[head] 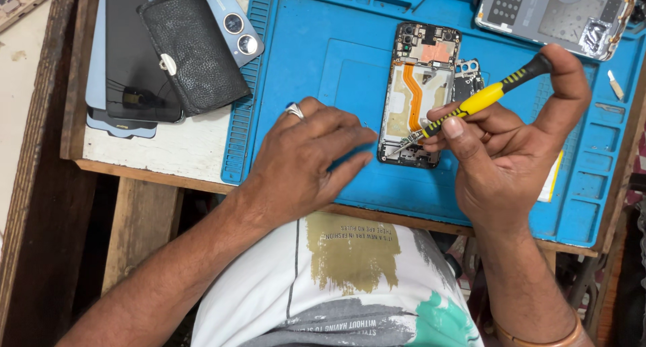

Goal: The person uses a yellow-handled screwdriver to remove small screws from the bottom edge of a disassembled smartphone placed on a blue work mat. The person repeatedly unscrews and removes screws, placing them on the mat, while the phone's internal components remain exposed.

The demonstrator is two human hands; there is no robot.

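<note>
step: screw being worked at lower end of opened phone point(418, 94) | right hand point(505, 152) grip closed on screwdriver point(471, 105), tip just below-left of grip | left hand point(303, 155) flat on mat point(316, 64), nothing held | next: tip kept seated, judged

Bare blue mat point(323, 57) lies open at ten o'clock of the opened phone point(418, 91). A metal bracket point(467, 78) crowds its three o'clock side; a back cover point(555, 14) blocks one o'clock.

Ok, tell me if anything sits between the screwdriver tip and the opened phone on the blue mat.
Nothing visible does. The right hand holds the yellow screwdriver with its tip already at the lower part of the opened phone. The left hand rests on the blue mat beside the phone's lower left edge, clear of the tip.
</note>
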